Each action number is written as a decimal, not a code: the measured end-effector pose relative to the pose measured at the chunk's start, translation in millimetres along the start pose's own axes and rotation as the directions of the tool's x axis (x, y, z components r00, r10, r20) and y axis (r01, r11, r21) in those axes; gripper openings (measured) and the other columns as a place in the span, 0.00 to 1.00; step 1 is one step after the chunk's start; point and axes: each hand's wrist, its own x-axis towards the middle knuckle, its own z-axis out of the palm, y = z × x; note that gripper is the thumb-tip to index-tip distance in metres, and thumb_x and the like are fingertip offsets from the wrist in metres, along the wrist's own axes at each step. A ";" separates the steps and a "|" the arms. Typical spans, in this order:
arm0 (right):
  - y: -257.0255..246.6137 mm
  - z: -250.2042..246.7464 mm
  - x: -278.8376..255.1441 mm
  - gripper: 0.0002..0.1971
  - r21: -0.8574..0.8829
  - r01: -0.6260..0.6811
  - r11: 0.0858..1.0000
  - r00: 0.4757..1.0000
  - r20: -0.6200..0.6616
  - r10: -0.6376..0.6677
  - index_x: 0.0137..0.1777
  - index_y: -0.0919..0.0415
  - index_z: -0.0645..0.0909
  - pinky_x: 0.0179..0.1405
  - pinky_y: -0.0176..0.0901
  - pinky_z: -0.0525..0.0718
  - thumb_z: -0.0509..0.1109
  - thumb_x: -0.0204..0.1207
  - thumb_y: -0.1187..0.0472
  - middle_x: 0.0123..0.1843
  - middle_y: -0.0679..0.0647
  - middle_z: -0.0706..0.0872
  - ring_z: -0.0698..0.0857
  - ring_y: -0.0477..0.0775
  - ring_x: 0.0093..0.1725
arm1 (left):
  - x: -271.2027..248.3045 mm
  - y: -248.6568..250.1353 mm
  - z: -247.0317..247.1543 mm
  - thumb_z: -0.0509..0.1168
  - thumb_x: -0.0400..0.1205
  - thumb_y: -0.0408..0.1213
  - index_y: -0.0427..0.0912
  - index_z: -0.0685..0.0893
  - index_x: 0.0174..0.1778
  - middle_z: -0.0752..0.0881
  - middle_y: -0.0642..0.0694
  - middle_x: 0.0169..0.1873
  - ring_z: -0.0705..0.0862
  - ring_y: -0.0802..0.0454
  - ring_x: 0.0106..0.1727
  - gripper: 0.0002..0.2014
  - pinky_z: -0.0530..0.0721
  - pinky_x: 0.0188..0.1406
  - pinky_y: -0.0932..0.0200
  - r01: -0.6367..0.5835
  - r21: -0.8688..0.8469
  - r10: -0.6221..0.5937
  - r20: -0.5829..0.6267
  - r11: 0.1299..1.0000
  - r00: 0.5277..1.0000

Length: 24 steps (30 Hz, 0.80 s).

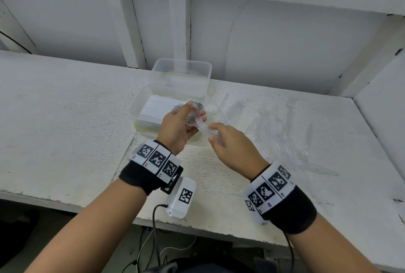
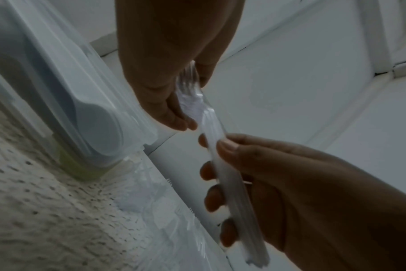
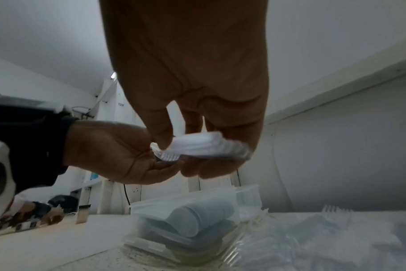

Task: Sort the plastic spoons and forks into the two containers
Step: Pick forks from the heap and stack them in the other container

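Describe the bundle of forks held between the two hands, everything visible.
The bundle of forks is a nested stack of clear plastic forks, tines showing at one end and handles at the other. It is held in the air above the table, in front of the near container, touching neither. The left hand grips the handles with curled fingers; the right hand pinches the tine end. The count cannot be told.

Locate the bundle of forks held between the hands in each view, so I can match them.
Head: forks at centre, between left hand and right hand.
Left wrist: forks run from centre down to the lower right.
Right wrist: forks at centre, blurred, under the fingers.
Shared landmark: the container of spoons.
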 end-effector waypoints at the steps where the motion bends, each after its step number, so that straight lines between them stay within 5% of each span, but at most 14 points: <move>1: -0.8 -1.8 1.4 0.19 -0.027 0.013 1.000 1.000 -0.006 -0.013 0.73 0.57 0.70 0.54 0.51 0.79 0.55 0.84 0.55 0.60 0.58 0.81 0.81 0.57 0.56 | 0.7 0.4 1.6 0.62 0.84 0.42 0.40 0.80 0.42 0.88 0.41 0.40 0.88 0.52 0.34 0.09 0.87 0.38 0.58 -0.003 -0.001 0.003 -0.004 1.000 1.000; 4: -0.8 -12.5 5.5 0.17 -0.036 0.040 0.999 0.999 -0.021 -0.041 0.69 0.58 0.73 0.45 0.49 0.79 0.51 0.85 0.57 0.49 0.55 0.83 0.81 0.54 0.46 | 3.3 5.7 6.0 0.62 0.83 0.48 0.42 0.80 0.45 0.87 0.44 0.39 0.86 0.51 0.37 0.12 0.84 0.42 0.57 -0.015 0.075 0.012 0.041 0.997 0.999; 6: 0.0 -25.7 11.9 0.15 0.174 -0.012 0.985 0.999 0.031 0.006 0.64 0.60 0.76 0.33 0.43 0.74 0.52 0.85 0.58 0.38 0.50 0.80 0.77 0.48 0.33 | 6.9 11.9 7.9 0.62 0.82 0.49 0.43 0.80 0.50 0.84 0.45 0.41 0.84 0.51 0.41 0.13 0.83 0.43 0.58 -0.057 0.127 0.043 0.109 0.990 0.993; 9: 1.1 -49.2 27.2 0.13 0.593 -0.294 0.750 0.948 0.283 0.148 0.54 0.59 0.82 0.19 0.34 0.59 0.56 0.82 0.57 0.29 0.49 0.72 0.65 0.44 0.22 | 12.7 25.4 10.2 0.64 0.81 0.47 0.43 0.79 0.49 0.85 0.46 0.42 0.84 0.50 0.45 0.10 0.84 0.42 0.58 -0.118 0.063 0.100 0.237 0.991 0.966; 12: 2.2 -63.2 39.0 0.16 0.717 -0.453 0.530 0.859 0.510 0.044 0.49 0.59 0.80 0.16 0.30 0.54 0.51 0.82 0.57 0.26 0.49 0.70 0.62 0.42 0.19 | 17.5 39.2 19.6 0.63 0.82 0.44 0.42 0.78 0.46 0.89 0.44 0.38 0.89 0.50 0.42 0.08 0.87 0.41 0.57 -0.124 -0.063 0.137 0.308 0.990 0.941; 14: 3.0 -66.8 47.6 0.15 0.734 -0.491 0.469 0.832 0.554 0.003 0.47 0.60 0.76 0.14 0.29 0.56 0.48 0.82 0.57 0.27 0.50 0.71 0.64 0.43 0.17 | 24.0 45.6 28.1 0.59 0.84 0.40 0.40 0.76 0.45 0.89 0.44 0.34 0.89 0.50 0.37 0.07 0.88 0.41 0.57 -0.116 -0.106 0.141 0.266 0.988 0.954; 16: 1.6 -66.2 55.3 0.11 0.719 -0.441 0.537 0.870 0.489 0.059 0.49 0.60 0.71 0.15 0.31 0.64 0.49 0.84 0.56 0.29 0.54 0.75 0.69 0.46 0.18 | 29.6 49.6 33.3 0.59 0.85 0.39 0.39 0.74 0.43 0.89 0.44 0.31 0.89 0.50 0.34 0.08 0.88 0.38 0.57 -0.093 -0.146 0.121 0.193 0.985 0.974; 18: -0.9 -65.8 64.6 0.08 0.629 -0.317 0.710 0.935 0.332 0.124 0.53 0.58 0.68 0.19 0.39 0.73 0.52 0.86 0.54 0.35 0.58 0.80 0.77 0.52 0.23 | 39.2 53.8 36.0 0.59 0.86 0.38 0.39 0.73 0.42 0.88 0.44 0.29 0.89 0.51 0.32 0.08 0.88 0.34 0.58 -0.070 -0.182 0.095 0.130 0.981 0.987; 21: -3.1 -63.3 77.4 0.15 0.213 -0.052 0.976 0.993 0.113 0.028 0.63 0.54 0.70 0.39 0.47 0.83 0.59 0.82 0.47 0.47 0.55 0.85 0.86 0.55 0.42 | 51.8 60.7 34.7 0.59 0.86 0.39 0.39 0.73 0.40 0.89 0.44 0.28 0.89 0.51 0.31 0.10 0.88 0.32 0.57 -0.068 -0.215 0.080 0.048 0.974 0.996; 24: -6.7 -62.6 90.9 0.21 -0.139 0.093 0.986 0.996 0.030 -0.089 0.72 0.55 0.68 0.53 0.49 0.79 0.60 0.82 0.48 0.61 0.56 0.84 0.83 0.58 0.58 | 61.3 68.6 33.1 0.59 0.86 0.39 0.39 0.75 0.37 0.89 0.43 0.29 0.89 0.51 0.32 0.12 0.88 0.34 0.56 -0.049 -0.256 0.055 0.015 0.965 0.998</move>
